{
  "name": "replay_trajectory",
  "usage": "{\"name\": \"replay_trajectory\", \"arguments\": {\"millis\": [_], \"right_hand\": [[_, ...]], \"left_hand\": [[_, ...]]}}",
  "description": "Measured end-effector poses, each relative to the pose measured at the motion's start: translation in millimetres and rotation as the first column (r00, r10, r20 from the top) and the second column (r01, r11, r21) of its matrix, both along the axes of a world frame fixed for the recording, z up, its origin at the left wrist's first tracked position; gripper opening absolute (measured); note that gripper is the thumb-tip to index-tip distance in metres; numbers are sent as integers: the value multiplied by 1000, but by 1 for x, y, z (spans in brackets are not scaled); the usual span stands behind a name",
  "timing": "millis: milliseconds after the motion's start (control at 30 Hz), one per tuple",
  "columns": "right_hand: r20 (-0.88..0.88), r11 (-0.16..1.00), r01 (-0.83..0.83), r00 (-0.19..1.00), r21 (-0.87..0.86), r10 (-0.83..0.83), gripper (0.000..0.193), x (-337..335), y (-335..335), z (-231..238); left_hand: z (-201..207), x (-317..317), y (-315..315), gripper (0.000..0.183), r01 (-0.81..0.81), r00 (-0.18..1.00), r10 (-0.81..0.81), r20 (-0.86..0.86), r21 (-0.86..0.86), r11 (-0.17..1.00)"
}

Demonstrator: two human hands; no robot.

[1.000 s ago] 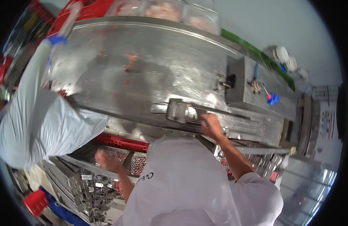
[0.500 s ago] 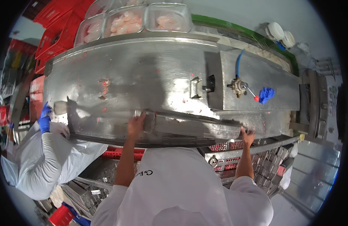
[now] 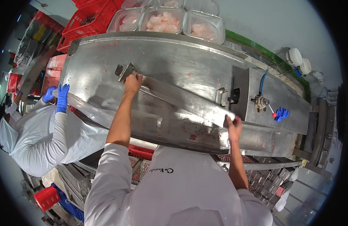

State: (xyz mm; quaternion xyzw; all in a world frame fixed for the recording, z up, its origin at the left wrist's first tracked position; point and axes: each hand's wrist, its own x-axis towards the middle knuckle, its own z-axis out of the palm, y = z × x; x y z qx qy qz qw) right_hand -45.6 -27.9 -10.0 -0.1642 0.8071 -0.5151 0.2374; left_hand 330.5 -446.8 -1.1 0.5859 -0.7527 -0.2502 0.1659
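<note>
A long, narrow stainless-steel mould slants across the metal worktable, its left end farther from me than its right. My left hand is closed round the left end, next to a small metal bracket on the table. At the other end, my right hand grips the mould with fingers and thumb. Just beyond that end stand a second metal bracket and a black round pusher on the side of a steel housing. The inside of the mould cannot be made out.
On the housing sit a valve with a red-knobbed lever and a crumpled blue glove. Clear tubs of pale pink meat line the far edge. At left, a co-worker's blue-gloved hand handles clear plastic film. Red scraps dot the worktable.
Both my hands have lifted the mould from the table's near edge and moved it farther in, toward the brackets. The co-worker's hands have raised plastic film. The view has turned.
</note>
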Motion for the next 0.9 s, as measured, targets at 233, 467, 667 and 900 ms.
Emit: {"name": "replay_trajectory", "arguments": {"millis": [233,467,667,900], "right_hand": [[-178,943,-101,970,316,164,50,-62,-131,18],[-508,930,-56,825,364,249,55,-59,-97,-8],[-750,566,535,611,627,253,63,-125,-23,119],[-658,654,449,747,609,99,56,-63,-65,109]], "left_hand": [[-10,-2,2,90,193,919,-167,358,-36,981],[-35,-20,38,82,293,841,-248,480,-20,956],[-69,-8,37,76,328,820,-210,532,-135,935],[-65,-18,39,74,338,761,-209,615,-100,936]]}}
